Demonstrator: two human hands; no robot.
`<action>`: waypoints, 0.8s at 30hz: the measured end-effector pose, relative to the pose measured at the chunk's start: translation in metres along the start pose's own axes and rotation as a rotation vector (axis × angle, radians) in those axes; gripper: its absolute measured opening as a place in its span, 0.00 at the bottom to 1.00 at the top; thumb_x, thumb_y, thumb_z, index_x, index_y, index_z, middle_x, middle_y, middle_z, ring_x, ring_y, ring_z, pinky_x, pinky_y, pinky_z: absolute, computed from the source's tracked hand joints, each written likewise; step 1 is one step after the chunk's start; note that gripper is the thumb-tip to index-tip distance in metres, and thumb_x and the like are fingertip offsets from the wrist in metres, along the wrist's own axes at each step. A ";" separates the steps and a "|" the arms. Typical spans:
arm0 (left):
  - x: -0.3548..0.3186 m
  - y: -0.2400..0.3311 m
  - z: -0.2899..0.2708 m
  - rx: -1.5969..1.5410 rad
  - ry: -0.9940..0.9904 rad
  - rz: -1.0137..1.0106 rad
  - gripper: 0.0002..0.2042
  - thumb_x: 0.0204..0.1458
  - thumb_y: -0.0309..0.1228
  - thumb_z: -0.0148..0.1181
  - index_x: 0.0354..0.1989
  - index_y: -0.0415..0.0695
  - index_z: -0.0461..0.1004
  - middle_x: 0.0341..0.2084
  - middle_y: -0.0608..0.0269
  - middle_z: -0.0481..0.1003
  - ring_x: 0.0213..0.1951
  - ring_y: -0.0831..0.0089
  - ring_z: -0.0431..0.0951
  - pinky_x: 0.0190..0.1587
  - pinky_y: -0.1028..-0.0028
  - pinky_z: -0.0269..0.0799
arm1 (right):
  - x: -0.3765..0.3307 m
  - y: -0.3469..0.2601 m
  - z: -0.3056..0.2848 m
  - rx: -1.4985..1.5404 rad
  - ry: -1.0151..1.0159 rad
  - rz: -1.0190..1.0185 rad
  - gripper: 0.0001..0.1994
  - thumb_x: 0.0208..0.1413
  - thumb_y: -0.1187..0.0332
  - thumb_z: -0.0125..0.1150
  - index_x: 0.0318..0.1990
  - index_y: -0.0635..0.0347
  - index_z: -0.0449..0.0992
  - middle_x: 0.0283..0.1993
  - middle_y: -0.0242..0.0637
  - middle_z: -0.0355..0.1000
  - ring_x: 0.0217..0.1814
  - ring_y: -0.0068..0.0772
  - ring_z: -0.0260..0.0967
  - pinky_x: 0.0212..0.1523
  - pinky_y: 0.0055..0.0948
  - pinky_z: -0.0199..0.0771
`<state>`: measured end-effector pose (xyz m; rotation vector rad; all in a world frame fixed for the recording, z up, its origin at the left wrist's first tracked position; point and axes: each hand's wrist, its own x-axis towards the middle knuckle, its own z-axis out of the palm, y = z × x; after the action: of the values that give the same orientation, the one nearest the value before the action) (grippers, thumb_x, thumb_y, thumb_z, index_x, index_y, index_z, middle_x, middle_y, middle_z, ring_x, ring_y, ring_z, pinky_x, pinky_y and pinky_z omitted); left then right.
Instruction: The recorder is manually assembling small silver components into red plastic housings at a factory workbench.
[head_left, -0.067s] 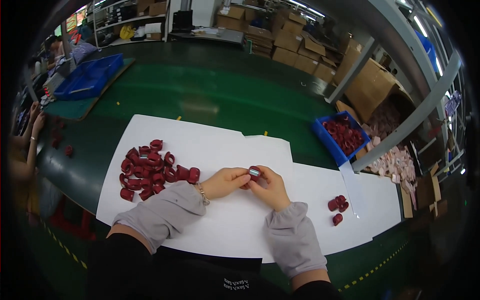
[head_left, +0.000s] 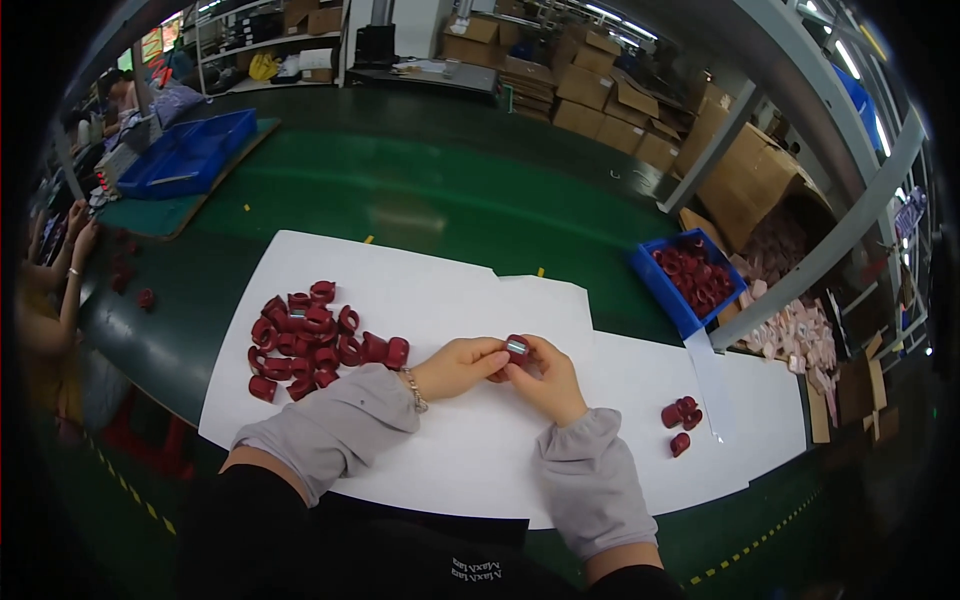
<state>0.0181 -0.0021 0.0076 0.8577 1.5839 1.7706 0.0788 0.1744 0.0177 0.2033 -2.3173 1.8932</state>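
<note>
Holding both arms [head_left: 335, 425] out, bent inward. Pinching a small red piece [head_left: 516, 349] with left hand [head_left: 455, 369] and right hand [head_left: 553, 388], over white paper [head_left: 450, 290], right of the red pile [head_left: 318, 320].

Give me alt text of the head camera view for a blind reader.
A bare left hand and right hand hold a small curved dark-red piece with a silvery patch, over white paper sheeting. A heap of similar red pieces lies left; right are a small red cluster and a filled blue plastic bin.
</note>
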 end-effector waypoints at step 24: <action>0.012 0.003 0.013 -0.065 0.150 0.074 0.13 0.61 0.35 0.44 0.50 0.43 0.59 0.28 0.62 0.73 0.29 0.77 0.74 0.31 0.78 0.72 | 0.003 0.009 -0.024 -0.227 -0.092 0.040 0.07 0.56 0.71 0.53 0.32 0.66 0.73 0.27 0.33 0.72 0.28 0.21 0.66 0.29 0.20 0.67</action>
<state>0.0208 0.0152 0.0129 0.7782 1.5964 1.9679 0.0751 0.1994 0.0142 0.2236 -2.5905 1.6522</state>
